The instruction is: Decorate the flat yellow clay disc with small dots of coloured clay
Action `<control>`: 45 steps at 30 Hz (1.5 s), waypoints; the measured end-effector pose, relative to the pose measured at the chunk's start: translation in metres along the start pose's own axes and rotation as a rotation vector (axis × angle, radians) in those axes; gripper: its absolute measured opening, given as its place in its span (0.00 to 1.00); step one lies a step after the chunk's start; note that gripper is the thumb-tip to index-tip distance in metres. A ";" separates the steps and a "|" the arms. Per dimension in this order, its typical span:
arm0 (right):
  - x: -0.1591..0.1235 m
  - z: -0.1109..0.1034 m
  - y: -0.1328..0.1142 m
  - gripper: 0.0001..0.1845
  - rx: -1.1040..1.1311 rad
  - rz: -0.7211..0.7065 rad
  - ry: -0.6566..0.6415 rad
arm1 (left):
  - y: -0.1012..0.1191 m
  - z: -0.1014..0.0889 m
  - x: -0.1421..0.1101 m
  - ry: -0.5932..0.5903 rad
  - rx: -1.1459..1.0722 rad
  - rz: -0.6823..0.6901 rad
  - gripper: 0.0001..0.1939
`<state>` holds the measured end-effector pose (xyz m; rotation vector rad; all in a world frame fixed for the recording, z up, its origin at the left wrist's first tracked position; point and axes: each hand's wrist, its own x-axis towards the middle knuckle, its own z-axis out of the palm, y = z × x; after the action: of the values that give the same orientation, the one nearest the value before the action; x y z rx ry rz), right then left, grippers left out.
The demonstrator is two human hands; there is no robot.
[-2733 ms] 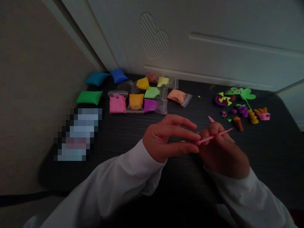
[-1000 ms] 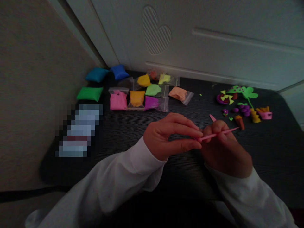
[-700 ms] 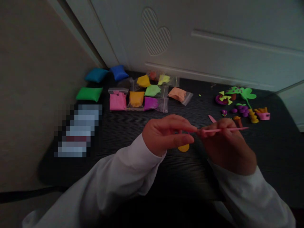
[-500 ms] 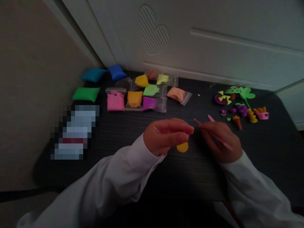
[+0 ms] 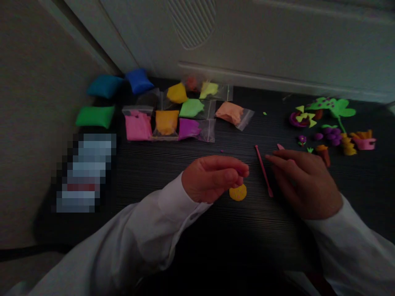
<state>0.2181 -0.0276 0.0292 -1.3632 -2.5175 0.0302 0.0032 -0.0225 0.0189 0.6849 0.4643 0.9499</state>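
Note:
My left hand (image 5: 214, 177) is closed in a pinch, with a small bit of purple clay (image 5: 240, 172) showing between the fingertips. Just below those fingertips a flat yellow clay disc (image 5: 238, 192) with a dotted surface lies on the dark table. A thin pink modelling stick (image 5: 263, 170) rests on the tabletop between my hands. My right hand (image 5: 304, 183) is open, its fingers stretched out low over the table to the right of the stick. Beyond its fingers the tip of a second pink tool (image 5: 280, 146) sticks out; the rest of it is hidden.
Bags of coloured clay, including pink (image 5: 138, 125), orange (image 5: 166, 122) and purple (image 5: 189, 128), lie at the back. A blurred-out device (image 5: 84, 172) is at left. Small clay models, such as a bowl (image 5: 298, 119) and grapes (image 5: 332, 135), stand at right. A panelled door (image 5: 247, 49) rises behind.
My right hand has let go of the pink modelling stick, which now lies on the table, and has moved right. My left hand keeps its pinch. The view has shifted.

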 end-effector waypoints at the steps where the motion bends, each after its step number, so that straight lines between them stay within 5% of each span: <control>1: 0.003 -0.006 -0.005 0.17 0.081 0.035 0.057 | -0.001 0.000 0.000 0.007 0.006 -0.016 0.07; 5: 0.015 -0.025 -0.036 0.16 0.385 0.115 0.188 | -0.005 0.000 0.001 0.030 0.050 -0.067 0.07; 8: 0.019 -0.029 -0.053 0.17 0.471 0.067 0.170 | -0.006 0.001 0.000 0.030 0.052 -0.106 0.06; 17: 0.020 -0.023 -0.056 0.21 0.473 0.061 0.195 | -0.008 0.004 -0.003 -0.002 0.019 -0.142 0.06; 27: 0.009 -0.016 -0.032 0.16 0.469 0.273 0.211 | 0.018 -0.015 0.002 0.287 0.170 0.009 0.16; 31: 0.010 -0.005 -0.029 0.13 0.373 0.232 0.069 | 0.039 -0.011 0.001 0.455 -0.114 -0.046 0.16; 36: 0.013 -0.001 -0.029 0.12 0.328 0.187 0.044 | 0.053 -0.006 0.001 0.567 -0.274 -0.078 0.17; 45: 0.013 -0.003 -0.028 0.09 0.345 0.186 0.095 | 0.046 -0.009 -0.001 0.379 -0.298 -0.088 0.20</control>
<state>0.1894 -0.0327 0.0388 -1.4081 -2.1737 0.4074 -0.0300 -0.0019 0.0451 0.2113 0.6638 1.0424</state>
